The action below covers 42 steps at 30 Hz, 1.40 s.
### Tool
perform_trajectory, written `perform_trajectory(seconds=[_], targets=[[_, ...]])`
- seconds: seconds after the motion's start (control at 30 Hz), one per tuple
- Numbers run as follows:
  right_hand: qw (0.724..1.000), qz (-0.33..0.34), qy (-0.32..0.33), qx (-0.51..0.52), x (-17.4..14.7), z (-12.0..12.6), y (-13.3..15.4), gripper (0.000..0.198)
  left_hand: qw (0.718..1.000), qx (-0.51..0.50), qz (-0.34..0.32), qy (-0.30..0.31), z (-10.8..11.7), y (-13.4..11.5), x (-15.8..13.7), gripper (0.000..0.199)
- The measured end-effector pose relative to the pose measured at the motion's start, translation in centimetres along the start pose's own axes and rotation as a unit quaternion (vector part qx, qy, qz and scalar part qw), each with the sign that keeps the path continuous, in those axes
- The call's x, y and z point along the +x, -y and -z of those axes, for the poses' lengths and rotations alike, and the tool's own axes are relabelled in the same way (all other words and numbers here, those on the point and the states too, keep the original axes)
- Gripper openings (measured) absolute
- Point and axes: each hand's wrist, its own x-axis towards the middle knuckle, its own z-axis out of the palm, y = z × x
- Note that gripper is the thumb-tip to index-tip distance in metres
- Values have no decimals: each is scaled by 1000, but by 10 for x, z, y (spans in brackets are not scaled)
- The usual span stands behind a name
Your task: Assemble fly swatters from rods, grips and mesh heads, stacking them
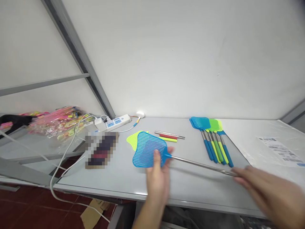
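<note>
A blue fly swatter with a long metal rod is held above the table between both hands. My left hand is closed on its head near the neck, thumb on the mesh and fingers behind. My right hand, blurred by motion, is closed round the far end of the rod and hides whatever handle is there. Behind the blue head lies a yellow swatter head, partly covered. Beyond the rod lie metal tubes, a red grip and a yellow grip.
Several swatters lie in a row at the back right, beside a white labelled package. A power strip with cables is at the back left. Plastic-bagged items fill the far left. A blurred-out object lies on the table.
</note>
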Motion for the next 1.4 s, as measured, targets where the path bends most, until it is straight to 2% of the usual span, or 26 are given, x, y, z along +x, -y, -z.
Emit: perform_trajectory(seconds=[0.03, 0.13, 0.23, 0.4, 0.5, 0.67, 0.73, 0.87, 0.9, 0.97, 1.07, 1.17, 1.23, 1.3, 1.33, 1.4], targets=[[998, 52, 26, 36, 4, -1, 16, 26, 999, 12, 30, 24, -3, 5, -8, 39], [994, 71, 33, 75, 18, -3, 53, 22, 999, 25, 19, 41, -9, 12, -24, 41], [993, 56, 41, 92, 34, -3, 75, 24, 998, 30, 5, 57, -13, 12, -30, 37], [982, -10, 116, 147, 61, -4, 108, 31, 994, 45, 27, 100, -15, 9, -22, 35], [966, -35, 172, 192, 79, -4, 119, 29, 994, 56, 19, 96, -12, -5, -4, 33], [933, -63, 196, 296, 99, 2, 110, 24, 1000, 20, -19, 13, 0, -32, 25, 30], [907, -83, 200, 360, 99, -1, 108, 24, 1000, 11, -9, 25, 7, -32, 27, 31], [865, -122, 199, 444, 80, -25, 128, 25, 990, 56, 66, 107, 17, -18, 13, 36], [858, -132, 194, 456, 72, -33, 135, 26, 988, 76, 70, 117, 19, -13, 8, 37], [869, -138, 187, 436, 57, -46, 147, 31, 980, 125, 78, 136, 21, -4, -2, 40], [878, -126, 178, 425, 38, -57, 152, 33, 944, 240, 90, 207, 22, 4, -13, 41], [860, -183, 124, 461, 28, -59, 148, 35, 872, 399, 38, 282, 19, 9, -19, 39], [827, -250, 76, 498, 25, -61, 145, 36, 805, 488, -16, 337, 17, 12, -22, 38], [777, -309, 27, 548, 24, -63, 142, 38, 748, 535, -61, 388, 13, 13, -24, 39], [749, -330, 2, 574, 23, -65, 141, 39, 729, 544, -76, 408, 12, 12, -24, 40], [700, -362, -42, 615, 23, -69, 138, 38, 709, 550, -92, 431, 11, 11, -24, 40]])
